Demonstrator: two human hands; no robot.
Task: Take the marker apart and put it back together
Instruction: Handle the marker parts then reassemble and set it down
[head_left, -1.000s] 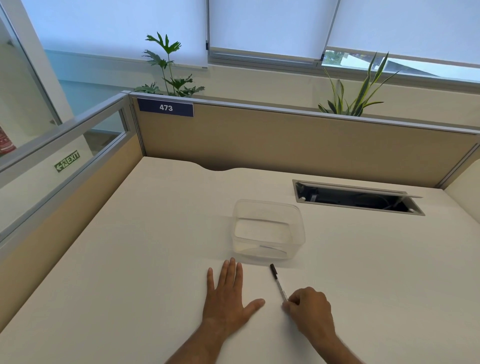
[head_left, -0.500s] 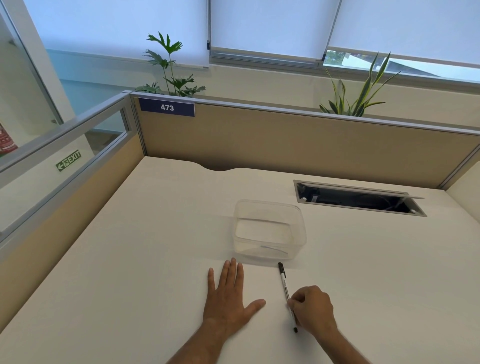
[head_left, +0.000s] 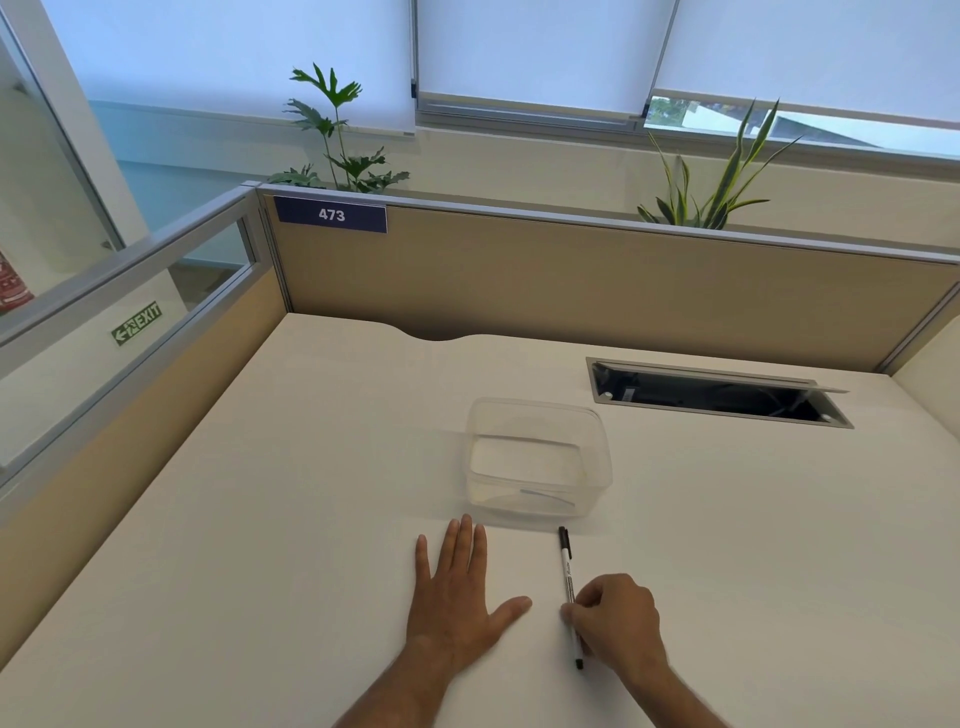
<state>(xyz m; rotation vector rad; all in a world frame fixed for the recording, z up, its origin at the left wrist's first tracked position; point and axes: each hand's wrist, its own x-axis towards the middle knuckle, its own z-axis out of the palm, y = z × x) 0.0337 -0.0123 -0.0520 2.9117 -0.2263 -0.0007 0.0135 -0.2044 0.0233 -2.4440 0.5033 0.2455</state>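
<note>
Head cam: we see a white desk (head_left: 260, 519) w/ beige partition walls at the back and left. Our left hand (head_left: 457, 587) lies flat on the desk, palm down, fingers straight and close together, thumb spread out to the side, holding nothing. Our right hand (head_left: 618, 623) is just right of it, fingers curled, fingertips and thumb pinching the marker (head_left: 569, 587) at its lower-mid barrel. Marker is thin, light barrel w/ black cap end pointing away from us and a dark tip end toward us; it looks whole, cap on. It lies roughly lengthwise, approx. on the desk surface between the two hands; can't tell if it's lifted a bit or touching. Its far end sits just in front of a clear plastic container (head_left: 537, 457), open at the top, near the desk's middle. A cable slot (head_left: 717, 392) w/ raised flap is at the back right. A "473" label (head_left: 331, 214) is on the back partition, plants behind it.
</note>
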